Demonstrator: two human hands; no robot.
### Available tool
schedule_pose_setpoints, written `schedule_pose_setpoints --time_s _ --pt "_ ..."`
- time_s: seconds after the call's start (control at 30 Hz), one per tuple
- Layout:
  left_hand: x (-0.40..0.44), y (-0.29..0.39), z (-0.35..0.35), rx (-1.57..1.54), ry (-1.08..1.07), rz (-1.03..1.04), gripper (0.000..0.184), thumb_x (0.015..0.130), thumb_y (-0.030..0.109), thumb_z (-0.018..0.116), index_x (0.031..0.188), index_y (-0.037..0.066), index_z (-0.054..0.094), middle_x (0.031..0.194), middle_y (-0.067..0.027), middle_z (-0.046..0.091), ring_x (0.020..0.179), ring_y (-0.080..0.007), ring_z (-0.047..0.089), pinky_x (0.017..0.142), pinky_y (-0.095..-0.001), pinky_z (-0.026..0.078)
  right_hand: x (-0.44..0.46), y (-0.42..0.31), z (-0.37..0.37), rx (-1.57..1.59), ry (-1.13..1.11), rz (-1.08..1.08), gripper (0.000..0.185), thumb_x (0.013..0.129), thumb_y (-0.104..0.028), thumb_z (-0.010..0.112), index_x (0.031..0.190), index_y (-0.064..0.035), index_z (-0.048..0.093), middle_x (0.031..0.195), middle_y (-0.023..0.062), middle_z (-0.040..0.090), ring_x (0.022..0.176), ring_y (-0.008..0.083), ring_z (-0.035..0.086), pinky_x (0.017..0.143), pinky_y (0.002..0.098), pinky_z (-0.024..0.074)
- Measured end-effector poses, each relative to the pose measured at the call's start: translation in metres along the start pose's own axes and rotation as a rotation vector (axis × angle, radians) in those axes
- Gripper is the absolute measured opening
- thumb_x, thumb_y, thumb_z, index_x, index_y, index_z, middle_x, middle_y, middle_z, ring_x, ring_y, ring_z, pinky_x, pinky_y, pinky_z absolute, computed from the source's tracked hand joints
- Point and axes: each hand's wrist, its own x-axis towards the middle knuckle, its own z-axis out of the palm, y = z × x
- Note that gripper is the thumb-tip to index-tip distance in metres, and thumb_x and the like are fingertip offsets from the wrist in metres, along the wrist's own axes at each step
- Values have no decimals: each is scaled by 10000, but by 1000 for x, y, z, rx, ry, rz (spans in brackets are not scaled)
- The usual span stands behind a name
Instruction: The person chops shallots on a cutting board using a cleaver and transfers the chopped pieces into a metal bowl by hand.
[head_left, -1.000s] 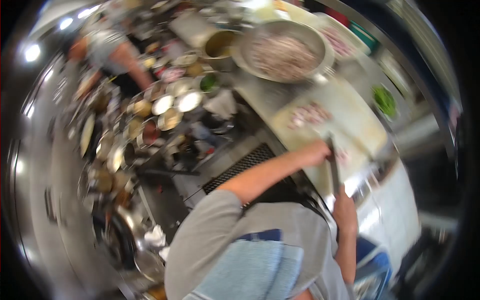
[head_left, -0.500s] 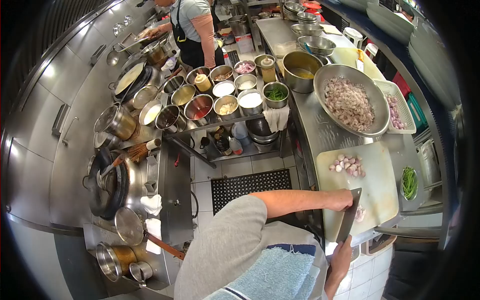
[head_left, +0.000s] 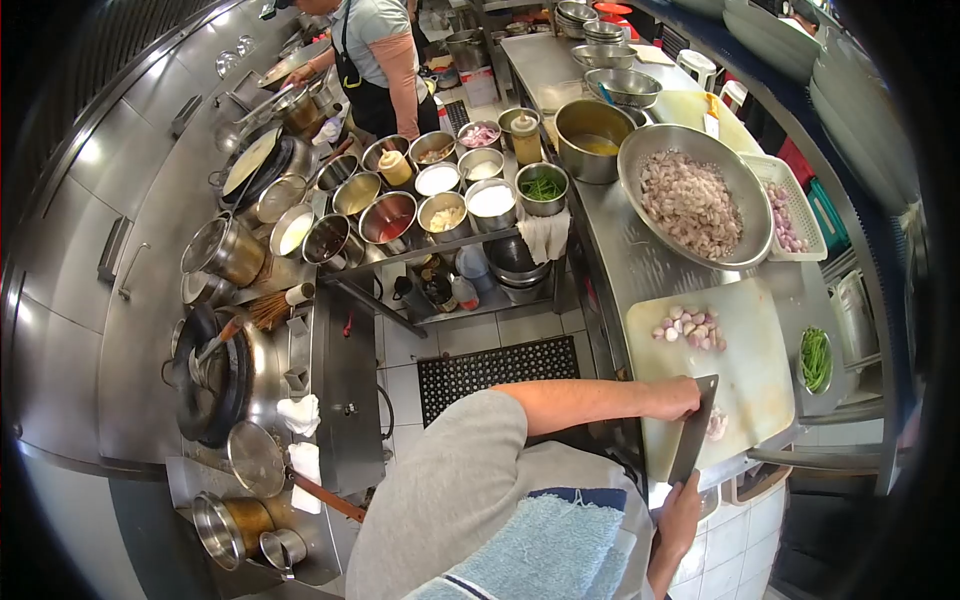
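A cleaver (head_left: 692, 435) lies slantwise over the left edge of the white cutting board (head_left: 755, 375). My right hand (head_left: 678, 518) is closed round its handle end, just off the near edge of the board. Beside the blade's far end is my left hand (head_left: 672, 398), closed, its fingertips hidden and anything in them not visible. Just right of the blade sits a small heap of cut shallot (head_left: 716, 424). Farther up the board lies a group of peeled shallots (head_left: 690, 327).
Beyond the board stand a large bowl of chopped shallots (head_left: 690, 205), a basket of shallots (head_left: 787, 215) and a pot (head_left: 592, 140). Green beans (head_left: 815, 360) sit at right. Several containers, woks (head_left: 210, 375) and a co-worker (head_left: 380, 60) are to the left.
The view was tilted and blurred a second ago and is now level and sharp. Both hands stay at the cleaver, with hardly any movement over the last half second.
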Motion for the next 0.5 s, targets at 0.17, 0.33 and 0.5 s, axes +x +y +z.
schedule_pose_setpoints --time_s 0.17,0.33,0.5 --pt "-2 -2 -3 21 -14 2 72 704 79 663 705 15 696 713 -200 651 703 -391 654 651 -476 518 -8 2 1 36 49 -25 444 989 -146 496 1361 86 433 1037 366 617 940 535 575 795 583 448" --pt "-5 -6 0 40 20 20 66 712 83 663 697 27 695 712 -191 650 695 -384 648 648 -470 518 -5 4 4 47 33 -40 440 991 -152 499 1357 83 439 992 360 613 913 532 571 790 584 441" --pt "-5 -7 3 -15 52 65 60 706 77 669 700 21 691 720 -190 650 717 -377 649 678 -472 514 6 5 8 38 15 -26 459 994 -162 504 1371 90 435 961 366 613 900 533 576 793 564 449"
